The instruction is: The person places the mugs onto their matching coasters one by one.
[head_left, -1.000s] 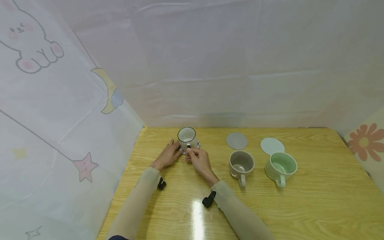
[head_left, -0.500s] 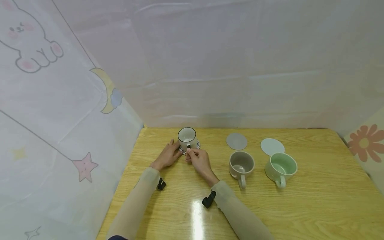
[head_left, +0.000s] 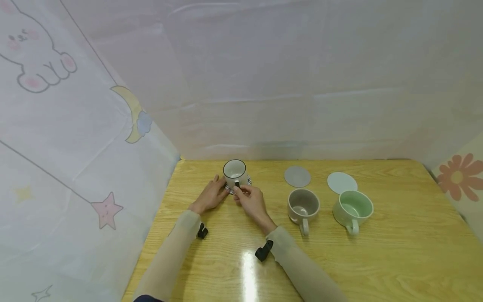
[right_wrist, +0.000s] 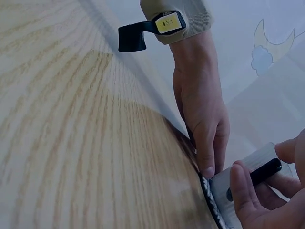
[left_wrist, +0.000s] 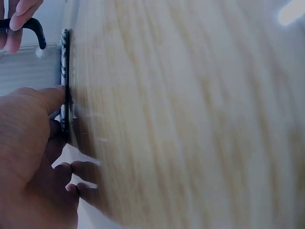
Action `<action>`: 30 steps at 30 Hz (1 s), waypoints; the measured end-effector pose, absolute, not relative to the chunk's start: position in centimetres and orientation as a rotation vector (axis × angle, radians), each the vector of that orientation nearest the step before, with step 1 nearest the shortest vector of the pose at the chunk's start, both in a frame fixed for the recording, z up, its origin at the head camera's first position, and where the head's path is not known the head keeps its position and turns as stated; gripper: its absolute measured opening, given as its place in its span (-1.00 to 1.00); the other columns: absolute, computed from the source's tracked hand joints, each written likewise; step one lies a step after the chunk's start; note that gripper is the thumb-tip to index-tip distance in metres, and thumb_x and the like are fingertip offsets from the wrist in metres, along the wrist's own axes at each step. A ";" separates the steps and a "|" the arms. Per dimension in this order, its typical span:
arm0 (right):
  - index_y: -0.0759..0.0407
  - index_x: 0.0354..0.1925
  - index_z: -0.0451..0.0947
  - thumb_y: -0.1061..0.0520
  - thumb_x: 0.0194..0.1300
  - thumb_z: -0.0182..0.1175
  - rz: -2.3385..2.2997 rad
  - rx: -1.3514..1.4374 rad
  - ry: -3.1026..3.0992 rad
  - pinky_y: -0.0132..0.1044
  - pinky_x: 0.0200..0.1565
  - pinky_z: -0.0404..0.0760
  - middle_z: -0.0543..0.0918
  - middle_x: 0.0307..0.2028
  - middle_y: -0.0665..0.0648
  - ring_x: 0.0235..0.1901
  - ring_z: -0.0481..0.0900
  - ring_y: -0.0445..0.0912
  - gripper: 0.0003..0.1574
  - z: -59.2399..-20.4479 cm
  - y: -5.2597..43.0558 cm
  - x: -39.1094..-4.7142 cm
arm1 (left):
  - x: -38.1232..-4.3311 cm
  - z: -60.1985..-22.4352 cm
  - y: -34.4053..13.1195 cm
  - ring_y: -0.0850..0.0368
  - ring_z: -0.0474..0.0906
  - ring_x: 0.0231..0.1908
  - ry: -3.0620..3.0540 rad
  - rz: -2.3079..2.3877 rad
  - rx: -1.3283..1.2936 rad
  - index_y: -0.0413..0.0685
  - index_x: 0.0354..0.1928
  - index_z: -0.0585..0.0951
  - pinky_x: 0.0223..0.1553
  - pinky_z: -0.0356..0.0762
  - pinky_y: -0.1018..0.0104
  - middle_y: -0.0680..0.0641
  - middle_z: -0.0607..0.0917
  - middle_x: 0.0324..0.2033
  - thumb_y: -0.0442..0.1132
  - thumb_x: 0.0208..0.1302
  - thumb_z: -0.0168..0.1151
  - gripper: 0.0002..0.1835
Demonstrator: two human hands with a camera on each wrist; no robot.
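Observation:
A white mug (head_left: 235, 169) with a black rim and black handle stands upright on a round patterned coaster (head_left: 249, 181) at the back left of the table. My right hand (head_left: 252, 204) pinches the mug's handle between thumb and fingers; the black handle (right_wrist: 264, 172) shows clearly in the right wrist view. Beside the coaster, my left hand (head_left: 209, 196) lies low on the table with extended fingers. Its thumb (left_wrist: 50, 98) touches the coaster's edge in the left wrist view, close to the mug's base. The coaster's far side is hidden behind the mug.
To the right stand a grey-brown mug (head_left: 303, 205) and a light green mug (head_left: 353, 207), handles towards me. Behind them lie a grey round coaster (head_left: 297, 176) and a white one (head_left: 342, 183). A printed cloth wall (head_left: 286, 105) borders the table's back.
The right hand's fingers shift very slightly on the mug's handle. The mug, coaster and left hand look unmoved; the whole view has shifted a little.

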State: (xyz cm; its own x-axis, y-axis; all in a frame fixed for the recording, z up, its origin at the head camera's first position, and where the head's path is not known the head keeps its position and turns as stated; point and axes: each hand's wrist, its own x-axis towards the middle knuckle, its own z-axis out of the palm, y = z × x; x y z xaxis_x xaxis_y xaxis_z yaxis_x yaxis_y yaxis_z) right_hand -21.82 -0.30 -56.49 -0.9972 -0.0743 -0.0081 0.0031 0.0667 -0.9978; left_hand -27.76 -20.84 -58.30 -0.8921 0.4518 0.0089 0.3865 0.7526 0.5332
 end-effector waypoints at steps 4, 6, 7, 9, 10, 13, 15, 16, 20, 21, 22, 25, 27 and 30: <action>0.27 0.11 0.74 0.01 0.54 0.33 -2.058 -0.099 2.306 -0.29 -0.27 0.83 0.82 -0.14 0.38 -0.19 0.84 0.28 -0.61 -55.9 -0.1 -21.8 | -27.9 -58.1 -20.8 -0.52 -0.08 0.63 2.824 0.839 0.666 -0.07 0.70 0.17 0.62 -0.13 -0.46 -0.24 0.27 0.62 -0.14 0.67 0.11 -0.31; 0.25 0.10 0.74 -0.01 0.54 0.33 -2.022 -0.118 2.343 -0.36 -0.33 0.77 0.83 -0.19 0.33 -0.21 0.84 0.27 -0.61 -55.8 -0.1 -21.7 | -27.8 -58.1 -20.9 -0.52 -0.07 0.63 2.825 0.841 0.660 -0.04 0.70 0.18 0.62 -0.12 -0.45 -0.23 0.29 0.62 -0.14 0.67 0.12 -0.31; 0.24 0.09 0.75 -0.01 0.54 0.33 -2.006 -0.127 2.355 -0.38 -0.35 0.74 0.83 -0.21 0.30 -0.22 0.84 0.26 -0.62 -55.7 -0.1 -21.6 | -27.9 -58.1 -20.9 -0.51 -0.07 0.63 2.823 0.841 0.658 -0.03 0.70 0.18 0.63 -0.12 -0.45 -0.22 0.29 0.62 -0.13 0.67 0.13 -0.31; 0.22 0.08 0.75 -0.03 0.54 0.32 -1.975 -0.145 2.382 -0.40 -0.38 0.67 0.83 -0.25 0.24 -0.24 0.84 0.25 -0.63 -55.5 0.0 -21.5 | -27.9 -58.1 -21.0 -0.51 -0.06 0.63 2.823 0.836 0.656 -0.03 0.70 0.19 0.63 -0.11 -0.44 -0.21 0.30 0.62 -0.12 0.67 0.13 -0.31; 0.20 0.09 0.74 -0.04 0.54 0.33 -1.965 -0.151 2.391 -0.40 -0.40 0.65 0.83 -0.25 0.24 -0.25 0.84 0.24 -0.63 -55.5 0.1 -21.5 | -27.9 -58.1 -21.0 -0.51 -0.05 0.63 2.825 0.833 0.656 -0.04 0.69 0.20 0.62 -0.11 -0.44 -0.21 0.30 0.62 -0.12 0.67 0.13 -0.31; 0.19 0.11 0.74 -0.04 0.54 0.31 -1.955 -0.157 2.410 -0.38 -0.41 0.61 0.83 -0.22 0.29 -0.28 0.82 0.17 -0.62 -55.2 0.2 -21.3 | -27.9 -58.0 -21.1 -0.49 -0.04 0.63 2.826 0.823 0.650 -0.07 0.68 0.21 0.64 -0.11 -0.42 -0.21 0.28 0.62 -0.11 0.67 0.13 -0.32; 0.19 0.14 0.74 -0.03 0.54 0.31 -1.961 -0.147 2.431 -0.37 -0.43 0.61 0.83 -0.19 0.30 -0.32 0.81 0.08 -0.61 -55.1 0.4 -21.2 | -27.8 -57.9 -21.1 -0.48 -0.04 0.64 2.827 0.818 0.642 -0.07 0.68 0.23 0.64 -0.10 -0.39 -0.20 0.28 0.63 -0.11 0.67 0.13 -0.33; 0.19 0.15 0.73 -0.03 0.54 0.31 -1.967 -0.140 2.441 -0.36 -0.42 0.62 0.83 -0.15 0.30 -0.32 0.80 0.03 -0.61 -55.0 0.5 -21.1 | -27.8 -57.9 -21.1 -0.48 -0.04 0.63 2.827 0.822 0.642 -0.08 0.67 0.24 0.64 -0.10 -0.40 -0.21 0.28 0.62 -0.11 0.67 0.13 -0.34; 0.18 0.18 0.72 -0.01 0.53 0.32 -2.007 -0.119 2.461 -0.32 -0.32 0.75 0.81 0.01 0.22 -0.21 0.81 -0.07 -0.59 -54.6 0.7 -20.7 | -27.8 -58.1 -21.2 -0.52 0.01 0.61 2.839 0.859 0.681 -0.08 0.66 0.26 0.61 -0.04 -0.45 -0.24 0.32 0.60 -0.13 0.64 0.17 -0.33; 0.19 0.20 0.71 -0.01 0.53 0.32 -2.021 -0.122 2.456 -0.30 -0.27 0.78 0.79 0.06 0.20 -0.16 0.82 -0.06 -0.58 -54.4 0.7 -20.7 | -27.8 -58.2 -21.2 -0.53 0.06 0.60 2.844 0.877 0.710 -0.09 0.66 0.27 0.60 -0.01 -0.46 -0.26 0.34 0.59 -0.15 0.62 0.19 -0.32; 0.21 0.22 0.69 0.00 0.53 0.32 -2.035 -0.128 2.445 -0.28 -0.21 0.81 0.78 0.10 0.21 -0.10 0.82 -0.02 -0.56 -54.3 0.8 -20.5 | -27.8 -58.3 -21.2 -0.53 0.10 0.58 2.850 0.902 0.739 -0.10 0.65 0.28 0.59 -0.01 -0.47 -0.28 0.37 0.57 -0.18 0.59 0.21 -0.31; 0.25 0.24 0.66 0.02 0.53 0.32 -2.074 -0.153 2.420 -0.25 -0.09 0.83 0.74 0.17 0.23 0.02 0.80 0.08 -0.54 -53.8 0.9 -20.3 | -27.8 -58.3 -21.3 -0.54 0.19 0.55 2.881 0.934 0.785 -0.11 0.64 0.31 0.58 0.04 -0.47 -0.29 0.41 0.54 -0.22 0.52 0.27 -0.28; 0.26 0.24 0.65 0.03 0.52 0.33 -2.089 -0.164 2.419 -0.24 -0.06 0.83 0.73 0.18 0.23 0.05 0.77 0.12 -0.53 -53.5 0.9 -20.1 | -27.9 -58.2 -21.4 -0.55 0.20 0.54 2.909 0.922 0.779 -0.11 0.63 0.32 0.59 0.06 -0.44 -0.29 0.40 0.55 -0.21 0.51 0.28 -0.28; 0.26 0.23 0.65 0.04 0.51 0.34 -2.092 -0.163 2.438 -0.25 -0.05 0.82 0.73 0.15 0.21 0.05 0.76 0.12 -0.54 -53.0 1.1 -20.0 | -27.9 -57.9 -21.6 -0.56 0.13 0.57 2.938 0.861 0.716 -0.12 0.61 0.35 0.59 0.07 -0.42 -0.29 0.34 0.58 -0.13 0.55 0.26 -0.32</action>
State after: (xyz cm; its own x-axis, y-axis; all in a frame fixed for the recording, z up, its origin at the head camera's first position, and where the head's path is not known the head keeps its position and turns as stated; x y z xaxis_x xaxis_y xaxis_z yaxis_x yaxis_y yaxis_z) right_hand -20.00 1.06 -52.97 -0.9921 -0.0283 0.1222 -0.1251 0.1500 -0.9807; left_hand -27.85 -21.58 -57.89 -0.8962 0.4250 0.1272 0.4265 0.7461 0.5113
